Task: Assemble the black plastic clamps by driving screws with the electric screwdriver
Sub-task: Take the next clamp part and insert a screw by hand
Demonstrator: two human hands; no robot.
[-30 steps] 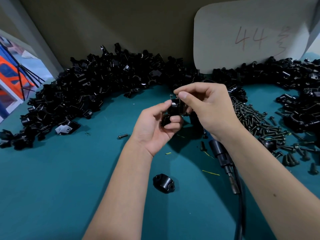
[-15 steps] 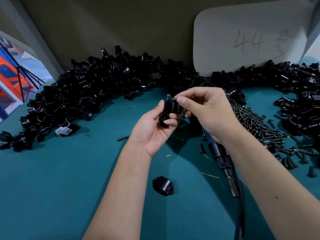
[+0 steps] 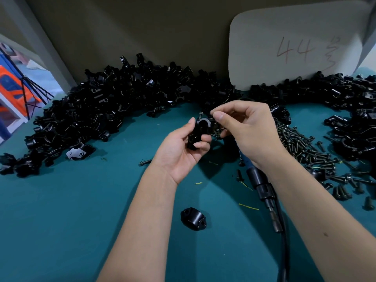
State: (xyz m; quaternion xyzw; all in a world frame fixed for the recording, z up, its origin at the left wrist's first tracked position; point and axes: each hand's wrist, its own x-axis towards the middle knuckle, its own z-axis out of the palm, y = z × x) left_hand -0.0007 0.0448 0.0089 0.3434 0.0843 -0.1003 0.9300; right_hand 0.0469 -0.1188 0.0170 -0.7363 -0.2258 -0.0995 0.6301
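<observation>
both hands (image 3: 213,137) hold one clamp (image 3: 200,132) between them.

The table surface (image 3: 61,220) is a uniform teal green. The heaped clamp parts (image 3: 114,110) are glossy black, as are the clamp (image 3: 200,131) in the hands and the single clamp half (image 3: 193,218) lying apart. The loose screws (image 3: 301,147) are dark, near-black metal. The screwdriver (image 3: 262,188) is black with a dull brown-grey bit. The board (image 3: 293,47) is pale grey-white, marked "44" in faded red. Thin yellow slivers (image 3: 248,206) dot the teal.
</observation>
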